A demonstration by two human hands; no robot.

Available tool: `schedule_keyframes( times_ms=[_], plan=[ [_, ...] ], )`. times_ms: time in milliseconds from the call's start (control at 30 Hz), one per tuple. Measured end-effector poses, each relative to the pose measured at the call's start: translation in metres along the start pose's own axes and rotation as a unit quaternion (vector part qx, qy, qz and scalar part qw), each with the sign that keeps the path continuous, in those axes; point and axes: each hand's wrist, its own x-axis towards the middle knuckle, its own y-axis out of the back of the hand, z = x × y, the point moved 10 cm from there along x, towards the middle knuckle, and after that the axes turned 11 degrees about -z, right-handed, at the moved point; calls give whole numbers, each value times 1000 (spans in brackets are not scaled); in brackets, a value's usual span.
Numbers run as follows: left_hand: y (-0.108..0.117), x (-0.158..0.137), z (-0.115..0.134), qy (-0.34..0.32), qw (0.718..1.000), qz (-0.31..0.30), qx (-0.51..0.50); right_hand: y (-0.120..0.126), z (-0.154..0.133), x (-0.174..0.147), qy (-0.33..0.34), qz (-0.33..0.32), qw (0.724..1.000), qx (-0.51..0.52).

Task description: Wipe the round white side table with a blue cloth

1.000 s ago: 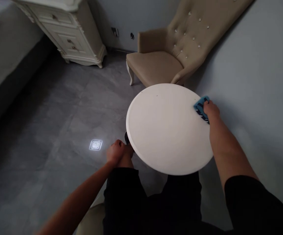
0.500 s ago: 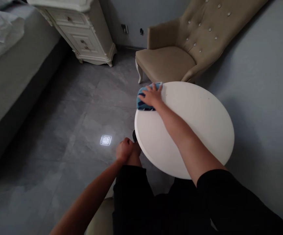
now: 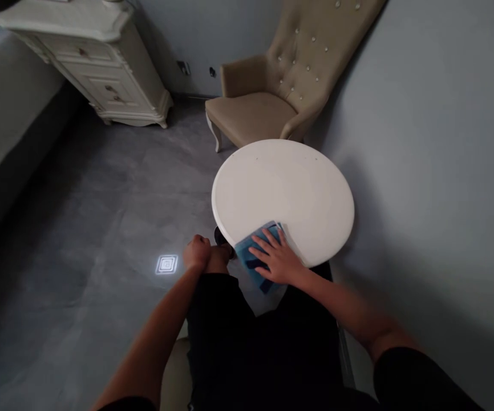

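Note:
My right hand point(image 3: 278, 261) lies flat on a blue cloth point(image 3: 247, 251) with dark navy patches, its fingers spread. Hand and cloth are at the near edge of a round white table point(image 3: 281, 188), and part of the cloth hangs past the rim. On my left knee rests my left hand point(image 3: 197, 251), curled into a fist; nothing shows in it. A few tiny dark specks dot the far part of the tabletop.
Behind the table stands a tan tufted armchair point(image 3: 251, 117), close to its far rim. A white nightstand point(image 3: 114, 85) and a bed point(image 3: 11, 108) are at the left. The grey wall point(image 3: 435, 142) rises to the right. A bright square pattern point(image 3: 167, 264) shows on the floor.
My right hand and the cloth have moved from the table's far left edge to its near edge. The view has shifted to the right. My left hand stays on the knee.

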Motion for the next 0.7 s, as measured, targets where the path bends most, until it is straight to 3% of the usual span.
schedule_keyframes(
  times_ms=[133, 233, 333, 400, 500, 600, 700],
  plan=[
    [-2, -2, 8, -25, 1000, -3, 5, 0, 84, -97, -172, 15, 985, -14],
    [0, -4, 13, -35, 999, -6, 11, 10, 163, -152, -329, 45, 943, -24],
    [1, -4, 16, -43, 999, -16, 17, 24, 242, -180, -440, 78, 894, -19],
    [0, -3, 16, -47, 998, -28, 18, 37, 293, -180, -482, 88, 871, -12],
    [0, 1, 14, -40, 998, -39, 3, 62, 363, -155, -518, 87, 851, 3],
    [0, 5, 13, -34, 998, -45, -13, 91, 417, -109, -542, 78, 837, 25],
    [0, 10, 13, -35, 998, -50, -20, 116, 453, -49, -577, 78, 812, 43]
  ],
)
